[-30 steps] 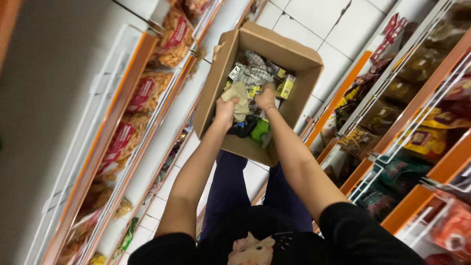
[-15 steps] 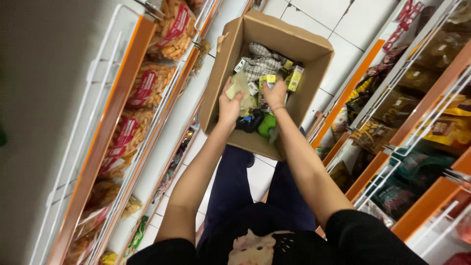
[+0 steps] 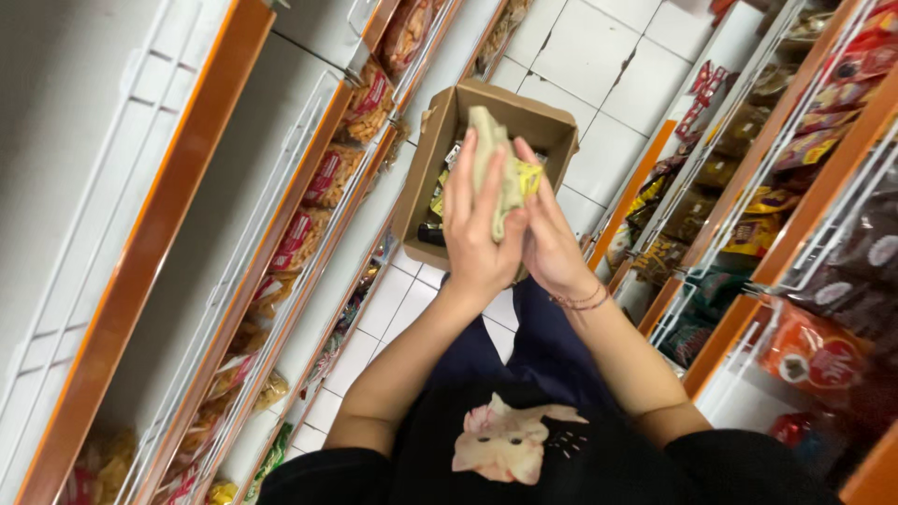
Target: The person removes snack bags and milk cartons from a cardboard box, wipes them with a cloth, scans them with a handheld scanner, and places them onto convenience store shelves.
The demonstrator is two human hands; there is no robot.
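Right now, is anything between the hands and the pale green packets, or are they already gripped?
Nothing visible stands between them. The left hand and right hand already clasp the pale green packets from both sides, lifted above the open cardboard box on the floor.

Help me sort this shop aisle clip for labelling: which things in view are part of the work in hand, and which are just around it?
In hand:
left hand and right hand, together holding pale green packets
open cardboard box of packets below them

Just around:
snack bags on the left shelves
dark and red bags on the right shelves
tiled floor
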